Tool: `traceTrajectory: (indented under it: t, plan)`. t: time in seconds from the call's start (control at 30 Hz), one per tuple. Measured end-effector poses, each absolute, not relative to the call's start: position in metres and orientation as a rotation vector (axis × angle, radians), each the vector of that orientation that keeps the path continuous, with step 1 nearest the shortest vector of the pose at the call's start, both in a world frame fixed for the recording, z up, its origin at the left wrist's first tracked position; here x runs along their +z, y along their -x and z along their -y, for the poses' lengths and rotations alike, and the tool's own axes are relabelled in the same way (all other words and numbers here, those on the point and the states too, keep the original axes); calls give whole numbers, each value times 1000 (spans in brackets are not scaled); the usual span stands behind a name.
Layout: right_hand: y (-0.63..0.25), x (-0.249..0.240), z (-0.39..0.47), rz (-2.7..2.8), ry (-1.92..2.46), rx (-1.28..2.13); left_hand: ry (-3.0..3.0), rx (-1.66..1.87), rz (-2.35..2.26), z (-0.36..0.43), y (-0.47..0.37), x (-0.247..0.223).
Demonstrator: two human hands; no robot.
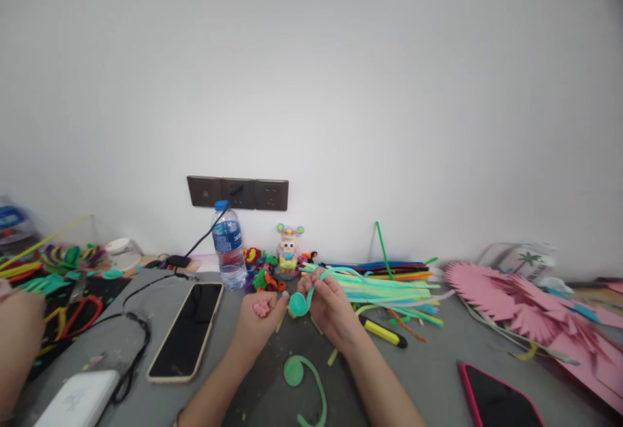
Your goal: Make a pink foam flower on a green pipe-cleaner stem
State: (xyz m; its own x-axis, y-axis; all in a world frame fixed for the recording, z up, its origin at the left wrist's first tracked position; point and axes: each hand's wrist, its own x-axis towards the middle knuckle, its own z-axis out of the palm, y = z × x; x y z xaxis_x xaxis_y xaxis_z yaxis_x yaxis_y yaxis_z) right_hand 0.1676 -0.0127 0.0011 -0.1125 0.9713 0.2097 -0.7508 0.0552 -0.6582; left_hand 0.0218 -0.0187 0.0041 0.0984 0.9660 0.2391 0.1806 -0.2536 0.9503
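My right hand [335, 310] pinches a mint-green pipe cleaner [298, 304], one end of which is wound into a flat round coil. The coil hangs between my two hands. My left hand [257, 326] is curled closed around a small pink lumpy piece [261, 309], and its thumb tip is close to the coil. Below the hands, on the grey table, lies a second green pipe cleaner [293, 371] with a coiled end and a long curved tail. A small figure with big eyes [289, 248] stands behind my hands.
Pipe cleaners [389, 289] lie behind my right hand, near a yellow cutter [382, 331]. A bottle [228, 245], a phone [186, 333] and a white power bank [78, 401] are left. Another person's hand [19, 336] is far left. Pink paper [520, 304] and a pink-cased phone [501, 398] are right.
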Motion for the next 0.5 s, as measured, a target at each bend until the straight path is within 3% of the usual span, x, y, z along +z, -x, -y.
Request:
traceTrajectory:
  t: [0.27, 0.5]
  plan:
    - [-167, -4, 10, 776, 417, 1553, -1964, 1114, -942, 23, -26, -16]
    - [-168, -6, 5, 642, 494, 1504, -1943, 1168, -985, 23, -25, -12]
